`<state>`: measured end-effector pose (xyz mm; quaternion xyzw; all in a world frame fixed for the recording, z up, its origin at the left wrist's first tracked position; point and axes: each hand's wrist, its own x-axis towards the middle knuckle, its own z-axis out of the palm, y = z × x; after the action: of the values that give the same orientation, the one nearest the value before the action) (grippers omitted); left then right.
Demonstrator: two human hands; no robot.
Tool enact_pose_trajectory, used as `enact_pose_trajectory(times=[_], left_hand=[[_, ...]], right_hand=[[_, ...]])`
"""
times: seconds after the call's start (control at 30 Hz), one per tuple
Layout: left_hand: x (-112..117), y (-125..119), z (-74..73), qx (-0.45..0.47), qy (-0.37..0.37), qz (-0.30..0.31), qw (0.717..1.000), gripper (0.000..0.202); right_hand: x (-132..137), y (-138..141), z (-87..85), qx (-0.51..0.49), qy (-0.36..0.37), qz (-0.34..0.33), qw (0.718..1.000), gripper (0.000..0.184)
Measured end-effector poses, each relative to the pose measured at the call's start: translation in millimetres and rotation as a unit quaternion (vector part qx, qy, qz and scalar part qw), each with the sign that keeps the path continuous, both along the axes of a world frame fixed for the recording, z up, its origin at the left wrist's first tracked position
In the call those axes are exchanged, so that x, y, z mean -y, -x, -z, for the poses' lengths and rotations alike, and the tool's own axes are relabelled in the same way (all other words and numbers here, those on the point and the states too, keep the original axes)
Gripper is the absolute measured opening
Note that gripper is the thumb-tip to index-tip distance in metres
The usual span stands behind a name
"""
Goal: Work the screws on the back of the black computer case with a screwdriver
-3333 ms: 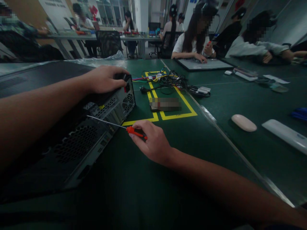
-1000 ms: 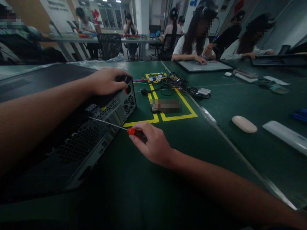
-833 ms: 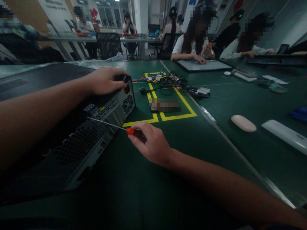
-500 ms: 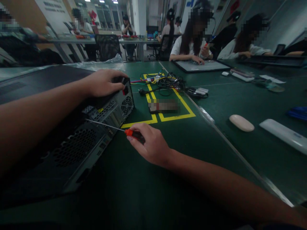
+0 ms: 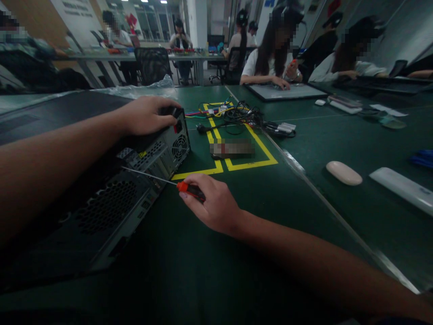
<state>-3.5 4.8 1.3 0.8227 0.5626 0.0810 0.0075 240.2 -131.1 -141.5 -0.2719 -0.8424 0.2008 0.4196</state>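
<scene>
A black computer case (image 5: 163,163) lies on the left side of the table, its metal rear panel with vents, ports and a round fan grille facing right. My left hand (image 5: 149,116) grips the case's upper edge beside the power socket, thumb on the near side and fingers partly hidden over the edge. In my right hand (image 5: 218,203) is a screwdriver (image 5: 183,186) with an orange and black handle, fingers closed round it. Its long thin shaft points left across the rear panel. The tip is near the dark panel edge; whether it touches a screw I cannot tell.
Bundled cables (image 5: 241,113) and a blurred-out flat object (image 5: 233,148) lie by yellow tape (image 5: 253,165) on the green table. A beige oval object (image 5: 344,173) and a long white case (image 5: 402,187) are at right. A co-worker (image 5: 270,63) sits opposite with a flat panel (image 5: 286,91).
Both my hands keep their places on the case and the screwdriver. The view has shifted very slightly. Across the table, the co-worker's hand with an orange-tipped object has moved a little.
</scene>
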Motion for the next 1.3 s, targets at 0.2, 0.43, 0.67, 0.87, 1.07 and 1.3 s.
enact_pose_trajectory(times=[0.2,0.43,0.67,0.87,1.07,1.3], left_hand=[[1.5,-1.9,-1.1,-0.006,0.006,-0.002,1.0,0.087],[0.4,-0.3,-0.4,-0.002,-0.004,0.006,1.0,0.085],[-1.8,2.0,1.4,0.003,-0.003,0.003,1.0,0.085],[-1.0,0.4,1.2,0.002,-0.004,0.007,1.0,0.086],[-0.1,-0.9,1.0,0.004,-0.002,-0.004,1.0,0.087],[-0.9,-0.4,0.0,-0.004,0.005,0.0,1.0,0.086]], right_hand=[[-0.1,-0.1,1.5,-0.012,-0.019,0.001,1.0,0.021],[-0.3,-0.2,0.8,-0.003,-0.02,0.008,1.0,0.024],[0.3,0.4,-4.1,0.01,-0.031,0.022,0.999,0.035],[2.8,2.1,-3.8,0.019,0.003,0.016,1.0,0.037],[1.2,1.4,0.5,0.003,0.004,0.007,1.0,0.022],[-0.4,2.2,1.1,0.024,-0.003,0.01,1.0,0.016]])
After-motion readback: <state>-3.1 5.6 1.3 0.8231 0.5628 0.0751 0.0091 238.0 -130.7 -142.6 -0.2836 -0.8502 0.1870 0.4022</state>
